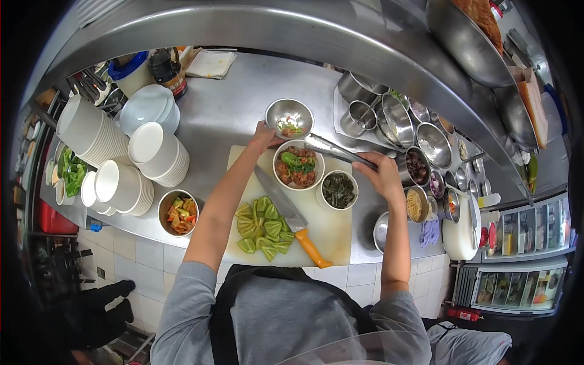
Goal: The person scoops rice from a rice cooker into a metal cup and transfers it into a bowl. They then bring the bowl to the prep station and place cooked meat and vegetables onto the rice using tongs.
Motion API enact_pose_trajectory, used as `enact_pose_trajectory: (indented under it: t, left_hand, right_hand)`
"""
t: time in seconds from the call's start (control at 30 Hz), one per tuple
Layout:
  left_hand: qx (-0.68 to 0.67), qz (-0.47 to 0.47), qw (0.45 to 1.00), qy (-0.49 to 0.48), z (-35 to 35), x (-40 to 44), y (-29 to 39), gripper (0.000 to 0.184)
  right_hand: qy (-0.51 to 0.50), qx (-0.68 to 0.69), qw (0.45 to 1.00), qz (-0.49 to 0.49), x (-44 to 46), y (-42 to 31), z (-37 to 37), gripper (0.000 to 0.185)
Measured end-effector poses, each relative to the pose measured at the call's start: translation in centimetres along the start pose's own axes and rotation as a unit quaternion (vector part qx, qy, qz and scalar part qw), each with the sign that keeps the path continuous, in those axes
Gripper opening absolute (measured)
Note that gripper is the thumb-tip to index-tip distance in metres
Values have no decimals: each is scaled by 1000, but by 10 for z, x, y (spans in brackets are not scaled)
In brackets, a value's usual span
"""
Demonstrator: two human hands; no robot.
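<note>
My left hand (266,137) grips the side of a small metal bowl (275,111) that holds chopped red and green bits. In my right hand (382,176) is a pair of metal tongs (333,148), the tips reaching to the bowl's lower right edge. Just below the tips stands a white bowl (278,177) of browned meat pieces topped with green leaves. Beside it is a smaller white bowl (336,207) of dark green strips. A knife (313,248) with an orange handle lies across the cutting board (331,240), next to cut green pepper pieces (265,226).
Stacked white containers (159,153) and pale plates (149,109) stand at left, near a metal bowl of cut orange and green vegetables (178,212). Several metal bowls (434,145) of ingredients crowd the right side. A steel shelf (255,27) overhangs the counter's back.
</note>
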State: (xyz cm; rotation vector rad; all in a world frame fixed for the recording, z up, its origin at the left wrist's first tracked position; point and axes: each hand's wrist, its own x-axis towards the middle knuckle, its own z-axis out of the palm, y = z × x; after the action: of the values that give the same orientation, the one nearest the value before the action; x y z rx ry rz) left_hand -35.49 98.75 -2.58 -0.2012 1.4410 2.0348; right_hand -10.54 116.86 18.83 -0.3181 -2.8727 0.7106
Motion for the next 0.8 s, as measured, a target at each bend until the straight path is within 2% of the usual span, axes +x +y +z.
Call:
enact_pose_trajectory:
  t: [0.1, 0.2, 0.33, 0.43, 0.57, 0.6, 0.7, 0.8]
  left_hand:
    - [-7, 33, 999, 25, -1, 13, -11, 51]
    - [-12, 85, 994, 61, -4, 18, -12, 50]
    - [69, 155, 985, 36, -6, -26, 45, 48]
    - [92, 206, 974, 15, -14, -70, 77, 45]
    - [113, 233, 966, 28, -23, -119, 94, 44]
    - [116, 238, 964, 25, -24, -129, 94, 44]
    - [125, 256, 958, 20, -28, -152, 94, 42]
    - [123, 266, 956, 23, -33, -164, 84, 42]
  right_hand:
    - [26, 27, 999, 11, 14, 3, 6, 37]
    - [71, -28, 997, -25, 43, -1, 27, 34]
    - [126, -119, 981, -87, 84, -10, 51, 32]
    - [133, -163, 970, -125, 98, -27, 53, 33]
    - [51, -60, 987, -137, 94, -51, 55, 29]
    - [41, -77, 986, -145, 90, -60, 57, 24]
    - [62, -105, 975, -185, 78, -77, 61, 20]
    - [83, -79, 974, -194, 57, -84, 44, 17]
